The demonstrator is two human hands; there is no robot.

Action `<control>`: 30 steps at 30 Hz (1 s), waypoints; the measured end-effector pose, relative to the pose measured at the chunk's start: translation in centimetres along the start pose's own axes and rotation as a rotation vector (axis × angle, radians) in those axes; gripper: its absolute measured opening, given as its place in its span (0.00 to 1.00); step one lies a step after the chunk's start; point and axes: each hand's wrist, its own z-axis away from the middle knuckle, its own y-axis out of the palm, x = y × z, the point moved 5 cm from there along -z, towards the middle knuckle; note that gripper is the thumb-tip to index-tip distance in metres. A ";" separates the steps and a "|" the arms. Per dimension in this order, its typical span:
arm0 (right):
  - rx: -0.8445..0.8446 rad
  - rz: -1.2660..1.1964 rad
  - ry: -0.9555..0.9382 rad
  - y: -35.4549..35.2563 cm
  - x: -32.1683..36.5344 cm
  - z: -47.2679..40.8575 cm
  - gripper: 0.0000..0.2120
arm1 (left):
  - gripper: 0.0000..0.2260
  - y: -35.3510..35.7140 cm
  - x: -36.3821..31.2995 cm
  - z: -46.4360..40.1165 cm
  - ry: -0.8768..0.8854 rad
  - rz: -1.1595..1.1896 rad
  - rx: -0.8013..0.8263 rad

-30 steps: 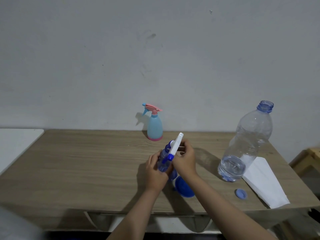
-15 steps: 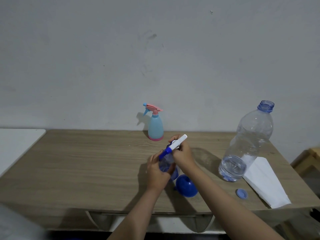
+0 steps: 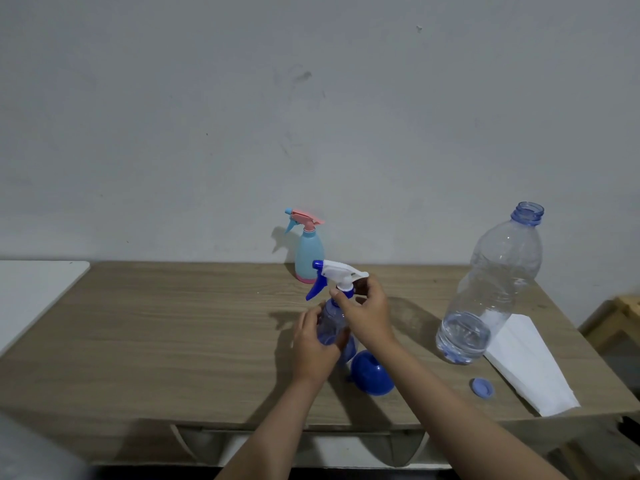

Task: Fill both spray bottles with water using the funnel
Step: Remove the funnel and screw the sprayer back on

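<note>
Left hand (image 3: 317,344) grips blue spray bottle (image 3: 333,323); right hand (image 3: 369,315) holds its nozzle (image 3: 337,277).

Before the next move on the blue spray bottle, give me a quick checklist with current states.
1. Blue spray bottle steadied: ok, left hand grips its body.
2. Trigger head held: ok, right hand pinches its collar over the neck.
3. Head screwed tight: cannot tell, fingers hide the joint.
4. Funnel out of the bottle: ok, it lies on the table beside the hands.
5. Water bottle clear of the arms: ok, upright, uncapped, its cap on the table.
6. Pink-topped spray bottle closed: ok, head on, standing by the wall.
</note>
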 end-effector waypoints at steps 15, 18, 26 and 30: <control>0.113 0.132 -0.274 -0.8 0.9 0.1 0.20 | 0.23 0.0 -0.4 0.0 0.039 0.013 -0.010; 0.125 0.103 -0.210 -0.9 0.6 -0.2 0.21 | 0.22 0.0 -0.3 0.1 0.044 0.000 -0.017; 0.290 0.105 -0.003 -0.2 -0.9 -0.9 0.16 | 0.22 -0.8 -1.4 0.4 0.045 -0.087 -0.010; 0.250 0.045 0.068 -0.3 -1.4 -1.1 0.18 | 0.21 -0.7 -1.5 0.4 0.037 -0.100 0.006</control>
